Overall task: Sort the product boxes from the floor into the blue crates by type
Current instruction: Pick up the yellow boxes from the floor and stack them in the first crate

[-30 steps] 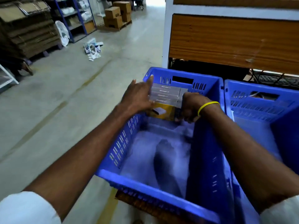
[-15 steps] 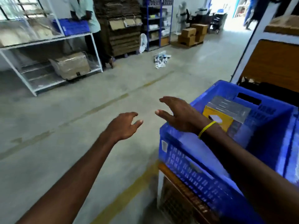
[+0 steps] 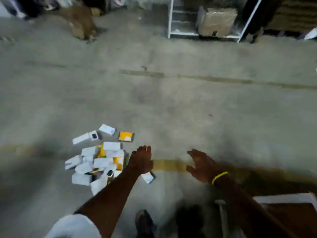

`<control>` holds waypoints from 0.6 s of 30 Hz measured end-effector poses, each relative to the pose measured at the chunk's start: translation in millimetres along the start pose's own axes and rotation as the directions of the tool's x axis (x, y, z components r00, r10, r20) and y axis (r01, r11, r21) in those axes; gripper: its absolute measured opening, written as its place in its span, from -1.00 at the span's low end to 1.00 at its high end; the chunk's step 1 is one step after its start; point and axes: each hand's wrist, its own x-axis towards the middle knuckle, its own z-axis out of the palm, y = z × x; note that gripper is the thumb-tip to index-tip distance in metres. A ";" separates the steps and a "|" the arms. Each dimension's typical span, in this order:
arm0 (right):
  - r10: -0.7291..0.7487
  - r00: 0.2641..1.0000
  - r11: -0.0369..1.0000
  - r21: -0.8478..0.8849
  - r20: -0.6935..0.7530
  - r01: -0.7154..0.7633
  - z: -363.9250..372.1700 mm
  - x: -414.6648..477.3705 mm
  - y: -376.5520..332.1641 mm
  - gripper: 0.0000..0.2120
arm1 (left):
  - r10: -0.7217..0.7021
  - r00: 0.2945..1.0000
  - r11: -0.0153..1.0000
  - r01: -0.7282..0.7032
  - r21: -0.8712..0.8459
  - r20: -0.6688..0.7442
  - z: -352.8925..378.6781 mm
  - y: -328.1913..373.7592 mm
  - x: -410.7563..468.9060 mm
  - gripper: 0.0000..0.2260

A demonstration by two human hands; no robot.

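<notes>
Many flat rectangular cardboard boxes, heaped.

Boxes heaped on floor, left of hands

short white sleeve, yellow band on right wrist, seemingly dark shoes.

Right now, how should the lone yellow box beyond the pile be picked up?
The yellow box lies flat and apart from the pile. Come from above with the empty left hand, fingers pinching its two longer side edges; its flat face offers no other hold.
</notes>
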 end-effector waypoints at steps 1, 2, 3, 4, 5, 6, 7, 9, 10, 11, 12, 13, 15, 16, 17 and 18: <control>-0.010 0.997 1.000 -0.011 0.077 0.011 21.1 10.1 -18.7 -0.27 | -0.056 0.997 0.998 0.057 -0.005 0.055 13.7 -24.6 -15.5 -0.39; -0.035 0.990 0.999 -0.004 0.134 0.036 40.1 19.9 -38.0 -0.27 | -0.115 0.987 0.993 0.118 -0.021 0.114 25.4 -47.2 -28.6 -0.40; -0.053 0.983 0.998 -0.009 0.175 0.056 54.7 28.9 -56.8 -0.28 | -0.157 0.977 0.985 0.165 -0.045 0.144 37.3 -66.8 -37.5 -0.39; -0.078 0.974 0.995 -0.037 0.214 0.088 68.5 38.6 -73.9 -0.29 | -0.192 0.968 0.978 0.203 -0.051 0.163 49.1 -84.3 -46.4 -0.38; -0.091 0.964 0.993 -0.052 0.250 0.107 79.0 46.5 -87.5 -0.29 | -0.219 0.958 0.970 0.234 -0.066 0.184 57.3 -96.9 -52.9 -0.36; -0.114 0.952 0.988 -0.063 0.285 0.138 88.2 56.0 -102.1 -0.29 | -0.247 0.950 0.959 0.269 -0.095 0.192 67.3 -110.7 -60.0 -0.36; -0.134 0.938 0.984 -0.068 0.318 0.164 97.4 65.9 -115.3 -0.29 | -0.276 0.942 0.947 0.300 -0.113 0.191 76.4 -125.0 -64.6 -0.38; -0.160 0.927 0.979 -0.068 0.339 0.194 111.4 85.2 -137.8 -0.28 | -0.320 0.929 0.927 0.347 -0.139 0.186 90.2 -149.9 -71.2 -0.40; -0.175 0.927 0.977 -0.059 0.332 0.205 114.1 93.7 -145.8 -0.28 | -0.338 0.926 0.918 0.364 -0.156 0.171 94.5 -159.0 -71.4 -0.39; -0.195 0.925 0.974 -0.050 0.325 0.223 118.2 103.6 -154.3 -0.28 | -0.350 0.924 0.909 0.375 -0.185 0.151 100.5 -169.7 -69.4 -0.38; -0.213 0.923 0.970 -0.045 0.322 0.240 122.1 112.4 -161.3 -0.30 | -0.369 0.920 0.895 0.390 -0.217 0.134 103.6 -177.6 -67.5 -0.36; -0.236 0.922 0.965 -0.038 0.307 0.260 126.6 121.8 -165.7 -0.33 | -0.381 0.916 0.882 0.401 -0.247 0.127 111.2 -186.4 -62.9 -0.35; -0.261 0.928 0.961 -0.024 0.266 0.277 134.4 138.3 -171.5 -0.36 | -0.414 0.901 0.860 0.433 -0.270 0.128 119.0 -198.4 -53.0 -0.33; -0.271 0.931 0.959 -0.017 0.244 0.284 138.1 148.3 -172.8 -0.36 | -0.429 0.894 0.854 0.448 -0.264 0.129 119.6 -202.1 -45.6 -0.33; -0.293 0.932 0.953 -0.014 0.216 0.302 143.1 158.5 -171.8 -0.35 | -0.434 0.894 0.858 0.448 -0.251 0.112 116.3 -203.7 -38.7 -0.33; -0.312 0.929 0.947 -0.011 0.197 0.321 148.7 168.8 -168.2 -0.34 | -0.442 0.891 0.857 0.454 -0.243 0.105 116.5 -205.5 -31.0 -0.33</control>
